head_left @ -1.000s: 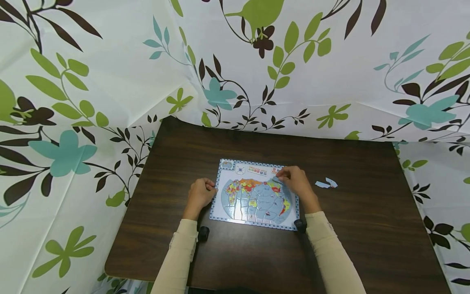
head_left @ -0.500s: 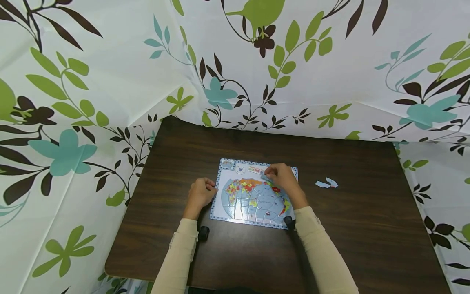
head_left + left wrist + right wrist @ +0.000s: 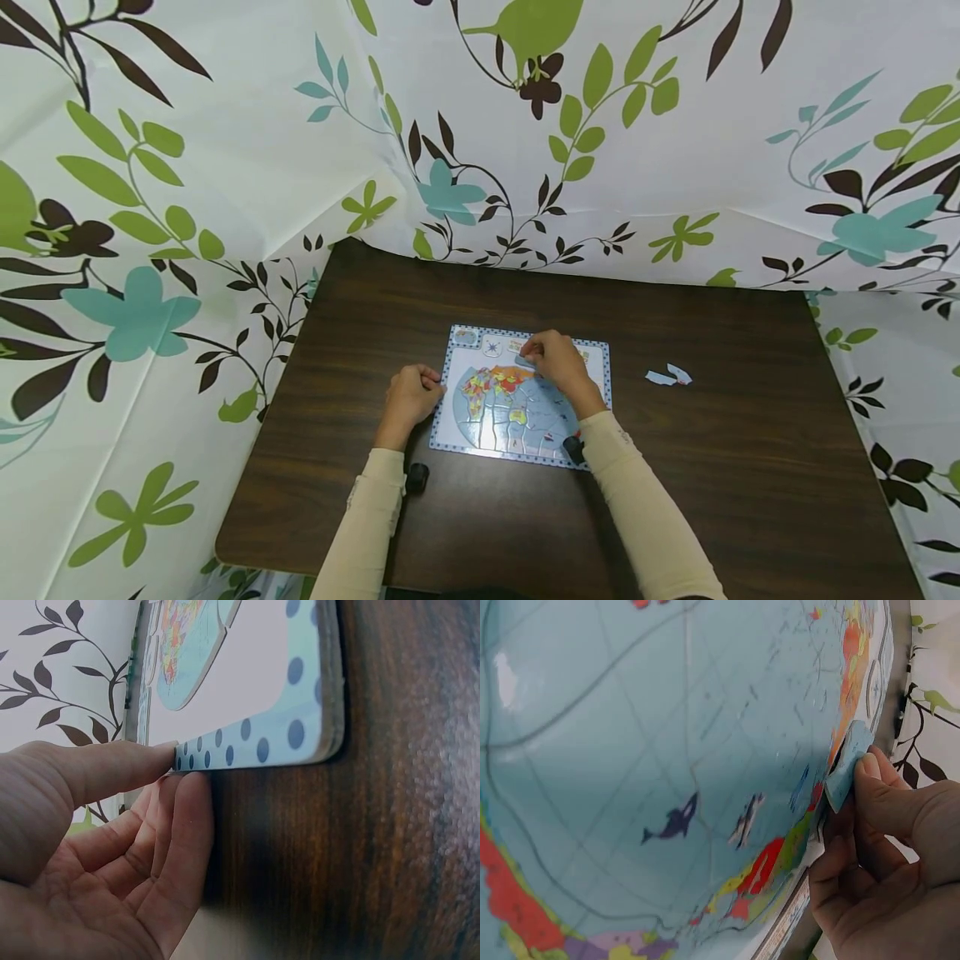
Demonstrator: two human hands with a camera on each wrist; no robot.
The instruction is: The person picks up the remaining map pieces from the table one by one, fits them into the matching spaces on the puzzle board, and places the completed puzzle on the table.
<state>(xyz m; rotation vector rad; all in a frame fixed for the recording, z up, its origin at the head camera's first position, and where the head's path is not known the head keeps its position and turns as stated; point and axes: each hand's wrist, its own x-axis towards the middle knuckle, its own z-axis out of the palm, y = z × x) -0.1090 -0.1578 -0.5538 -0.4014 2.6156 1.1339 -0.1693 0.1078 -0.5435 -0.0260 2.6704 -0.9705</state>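
Observation:
A world-map jigsaw puzzle board (image 3: pixel 444 425) with a dotted blue border lies flat on the table, most of its oval map filled with pieces. My left hand (image 3: pixel 411 398) holds the board's left edge; in the left wrist view the thumb (image 3: pixel 124 766) lies on the dotted border, with the fingers bent against the side. Over the upper part of the map, my right hand (image 3: pixel 558 365) pinches a light blue puzzle piece (image 3: pixel 849 766) between thumb and fingers. The piece is tilted at the map's edge; whether it touches the board I cannot tell. This hand covers part of the printed title.
Loose light blue puzzle pieces (image 3: pixel 661 378) lie on the dark wooden table (image 3: pixel 750 467) right of the board. A white cloth (image 3: pixel 525 167) with leaf and flower prints hangs behind and beside the table. Small black devices (image 3: pixel 417 477) sit at the wrists.
My right hand has moved left along the top of the map with the puzzle piece in its fingers. The left hand and the board stay in place.

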